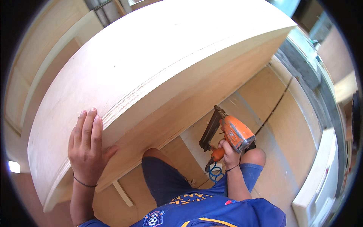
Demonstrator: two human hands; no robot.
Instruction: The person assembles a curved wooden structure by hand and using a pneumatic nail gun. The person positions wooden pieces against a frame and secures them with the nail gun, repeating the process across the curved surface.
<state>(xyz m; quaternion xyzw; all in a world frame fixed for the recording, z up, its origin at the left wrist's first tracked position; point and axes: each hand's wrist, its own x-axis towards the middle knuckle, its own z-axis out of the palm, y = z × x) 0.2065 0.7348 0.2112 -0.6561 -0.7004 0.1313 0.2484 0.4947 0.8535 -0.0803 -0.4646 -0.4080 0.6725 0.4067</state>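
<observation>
Large plywood panel [151,60] fills the upper left of the view, tilted, thick front edge facing the person. Under and right of it: flat plywood sheets [280,113] on the floor, a thin dark cable [276,106] crossing them toward the tool. Light board [317,178] along the right rim bounds that side. Person's knees sit between panel and sheets. Left hand [87,147] flat, fingers extended, palm pressed on panel near its front edge. Right hand [228,153] closed around grip of orange nail gun [230,132], held just above the sheets, clear of panel. Blue coiled hose [214,174] hangs below the grip.
</observation>
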